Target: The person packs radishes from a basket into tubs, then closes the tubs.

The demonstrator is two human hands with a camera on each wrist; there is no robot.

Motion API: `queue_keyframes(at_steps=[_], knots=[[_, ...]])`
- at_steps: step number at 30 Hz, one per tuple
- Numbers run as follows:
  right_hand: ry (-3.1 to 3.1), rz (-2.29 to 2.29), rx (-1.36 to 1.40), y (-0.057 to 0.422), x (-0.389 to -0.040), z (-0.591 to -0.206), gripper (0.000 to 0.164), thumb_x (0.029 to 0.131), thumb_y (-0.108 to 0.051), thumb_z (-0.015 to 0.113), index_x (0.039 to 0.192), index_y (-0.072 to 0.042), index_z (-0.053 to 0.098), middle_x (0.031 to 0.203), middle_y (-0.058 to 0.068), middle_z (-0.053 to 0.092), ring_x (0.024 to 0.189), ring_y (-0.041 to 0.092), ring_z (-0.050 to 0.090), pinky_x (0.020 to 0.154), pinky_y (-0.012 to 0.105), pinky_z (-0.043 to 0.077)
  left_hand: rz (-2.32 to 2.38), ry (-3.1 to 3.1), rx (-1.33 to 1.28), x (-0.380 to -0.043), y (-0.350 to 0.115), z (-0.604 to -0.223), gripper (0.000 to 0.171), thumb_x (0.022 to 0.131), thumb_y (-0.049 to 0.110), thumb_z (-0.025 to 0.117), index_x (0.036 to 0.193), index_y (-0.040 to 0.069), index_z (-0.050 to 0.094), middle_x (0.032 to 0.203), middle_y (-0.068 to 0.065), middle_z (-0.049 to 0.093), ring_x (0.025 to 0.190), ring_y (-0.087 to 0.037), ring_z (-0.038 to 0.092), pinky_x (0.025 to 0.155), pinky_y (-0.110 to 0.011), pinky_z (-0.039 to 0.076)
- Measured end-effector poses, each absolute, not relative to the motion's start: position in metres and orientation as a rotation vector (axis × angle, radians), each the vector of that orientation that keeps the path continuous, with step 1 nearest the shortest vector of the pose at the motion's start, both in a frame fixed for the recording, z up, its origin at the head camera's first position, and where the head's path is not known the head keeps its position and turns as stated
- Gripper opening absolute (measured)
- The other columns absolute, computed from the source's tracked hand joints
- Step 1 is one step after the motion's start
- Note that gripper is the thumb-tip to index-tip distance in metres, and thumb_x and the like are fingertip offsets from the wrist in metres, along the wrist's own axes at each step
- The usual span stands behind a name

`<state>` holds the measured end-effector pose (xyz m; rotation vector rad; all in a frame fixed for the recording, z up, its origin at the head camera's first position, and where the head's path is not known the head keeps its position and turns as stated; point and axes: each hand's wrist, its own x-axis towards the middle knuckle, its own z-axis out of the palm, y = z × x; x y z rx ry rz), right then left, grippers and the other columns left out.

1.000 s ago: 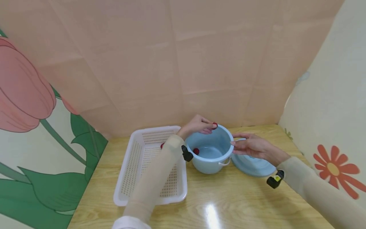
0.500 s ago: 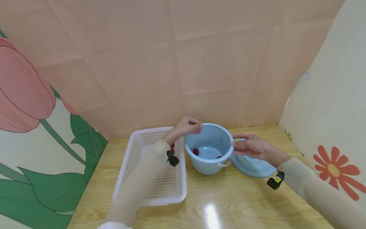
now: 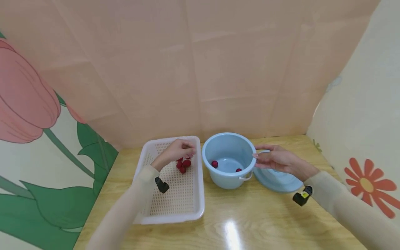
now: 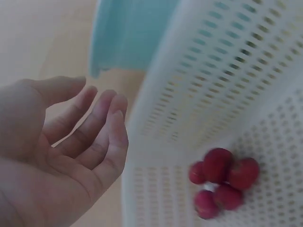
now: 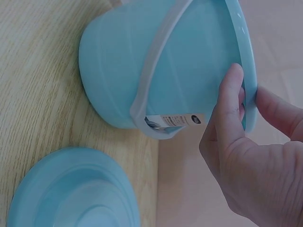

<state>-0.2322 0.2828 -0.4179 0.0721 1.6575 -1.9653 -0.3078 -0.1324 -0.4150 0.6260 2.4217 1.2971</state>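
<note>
My left hand (image 3: pixel 181 149) hovers over the far part of a white perforated plastic basket (image 3: pixel 171 219). Its fingers are loosely bent with nothing between them, as the left wrist view shows. Below it, a cluster of small round red fruit-like balls (image 4: pixel 226 182) lies on the basket floor; their exact kind is unclear. My right hand (image 3: pixel 278 159) pinches the rim of a light blue bucket (image 5: pixel 175 66), thumb on one side and fingers on the other. Inside the upright bucket are two red balls, one at the left (image 3: pixel 214 164) and one near the front (image 3: pixel 239 170).
A light blue round lid (image 3: pixel 281 184) lies on the wooden table (image 3: pixel 250 215) right of the bucket, partly under my right hand. The bucket's pale handle (image 3: pixel 247 177) hangs down its side. A peach-coloured sheet (image 3: pixel 200 69) covers the wall behind.
My left hand let a red ball go into the bucket, then moved left and down over the basket, uncovering the red cluster. My right hand stays at the bucket rim.
</note>
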Motion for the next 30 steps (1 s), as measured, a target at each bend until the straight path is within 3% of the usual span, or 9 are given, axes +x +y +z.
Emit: queue_keyframes(at_steps=[5,11,18,30], knots=[[1.624,-1.973,0.068,0.282,-0.231,-0.42,0.059,0.103,-0.004,0.065,0.155,-0.003,0.039,0.112,0.008,0.078,0.1,0.019,0.077,0.093,0.036,0.064,1.221,2.447,0.56,-0.3,-0.154,-0.441,0.029,0.101,0.015,0.07,0.125,0.0,0.074,0.117,-0.018,0.079,0.1,-0.031,0.077,0.086,-0.038,0.064],[1.596,-1.994,0.1,0.281,-0.231,-0.421,0.057,0.103,-0.004,0.066,0.154,-0.004,0.04,0.113,0.008,0.077,0.099,0.019,0.076,0.091,0.035,0.065,1.133,2.565,0.563,-0.293,-0.168,-0.468,0.025,0.098,0.014,0.073,0.118,0.0,0.077,0.118,-0.013,0.079,0.101,-0.018,0.074,0.081,-0.029,0.061],[1.604,-1.985,0.115,0.282,-0.232,-0.421,0.059,0.103,-0.005,0.065,0.155,-0.004,0.038,0.114,0.009,0.076,0.098,0.019,0.076,0.093,0.036,0.064,1.057,2.689,0.5,-0.288,-0.175,-0.487,0.022,0.096,0.013,0.075,0.114,0.001,0.078,0.111,-0.01,0.078,0.101,-0.022,0.072,0.086,-0.036,0.062],[1.611,-1.983,0.108,0.283,-0.234,-0.419,0.058,0.103,-0.004,0.065,0.155,-0.004,0.039,0.114,0.009,0.074,0.098,0.019,0.076,0.092,0.035,0.064,0.974,2.798,0.448,-0.286,-0.176,-0.502,0.013,0.095,0.01,0.077,0.106,0.005,0.081,0.104,-0.007,0.079,0.091,-0.018,0.071,0.08,-0.035,0.061]])
